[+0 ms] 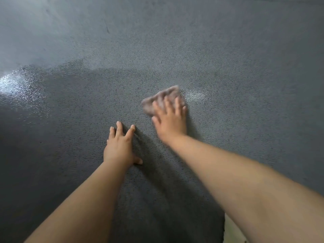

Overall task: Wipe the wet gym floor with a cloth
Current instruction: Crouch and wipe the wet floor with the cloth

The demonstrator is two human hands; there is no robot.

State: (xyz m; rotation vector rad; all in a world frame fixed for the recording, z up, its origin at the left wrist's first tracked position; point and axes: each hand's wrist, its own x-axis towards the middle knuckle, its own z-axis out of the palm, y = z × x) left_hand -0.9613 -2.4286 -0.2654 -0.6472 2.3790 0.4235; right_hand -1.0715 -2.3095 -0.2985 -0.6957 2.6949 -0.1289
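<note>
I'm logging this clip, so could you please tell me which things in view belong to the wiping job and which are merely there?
In the job:
cloth
right hand, pressing the cloth
wet floor

Merely there:
left hand, flat on the floor
pale patch at the bottom edge

The dark grey pebbled floor (228, 55) carries a crumpled pinkish cloth (157, 100) near its middle. A shiny wet patch (194, 94) lies just right of the cloth, and a larger gleaming wet area (19, 86) lies far left of it.
</note>
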